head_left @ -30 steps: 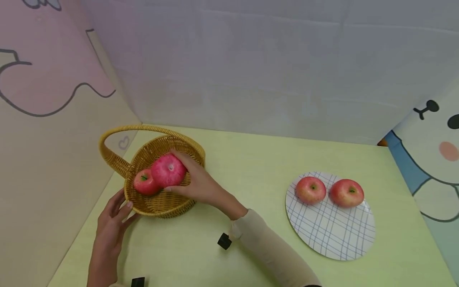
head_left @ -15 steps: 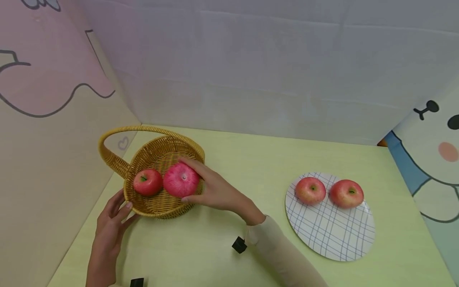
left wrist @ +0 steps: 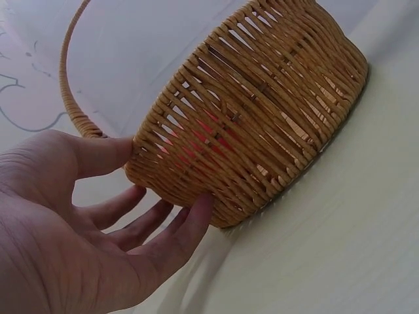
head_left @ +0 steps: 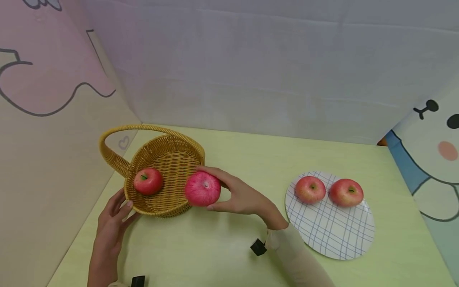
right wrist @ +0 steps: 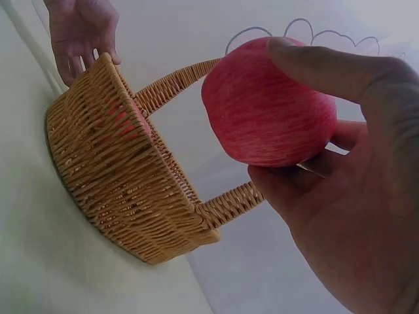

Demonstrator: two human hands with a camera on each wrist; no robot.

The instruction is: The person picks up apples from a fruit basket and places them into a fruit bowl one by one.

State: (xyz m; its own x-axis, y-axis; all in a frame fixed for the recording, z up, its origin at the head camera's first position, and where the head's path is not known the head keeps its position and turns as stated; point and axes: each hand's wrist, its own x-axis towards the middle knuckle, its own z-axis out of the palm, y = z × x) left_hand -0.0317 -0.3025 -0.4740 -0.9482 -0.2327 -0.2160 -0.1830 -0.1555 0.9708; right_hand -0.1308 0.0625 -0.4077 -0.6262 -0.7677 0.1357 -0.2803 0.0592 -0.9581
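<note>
- your right hand (head_left: 238, 196) is clamped on a pinkish-red apple (head_left: 200, 190), thumb on one side and fingers on the other, its pale-centred end facing up at the head cam
- from up there that apple overlaps the rim of the wicker basket (head_left: 177, 162) at about 4 o'clock; your right wrist cam shows it held up in front of the arched handle (head_left: 143, 128)
- your left hand (head_left: 112, 221) grips the basket at roughly 8 o'clock, thumb up at the rim, fingers against the outside of the weave, so your two hands are well apart
- inside the basket a second red apple (head_left: 150, 185) sits toward 9 o'clock, stem up
- way over between 3 and 4 o'clock from the basket you've got a checked plate (head_left: 340, 235) on the pale green table (head_left: 251, 155)
- on that plate, one apple (head_left: 310, 192) at 11 o'clock, another apple (head_left: 346, 195) at 1, just beside each other
</note>
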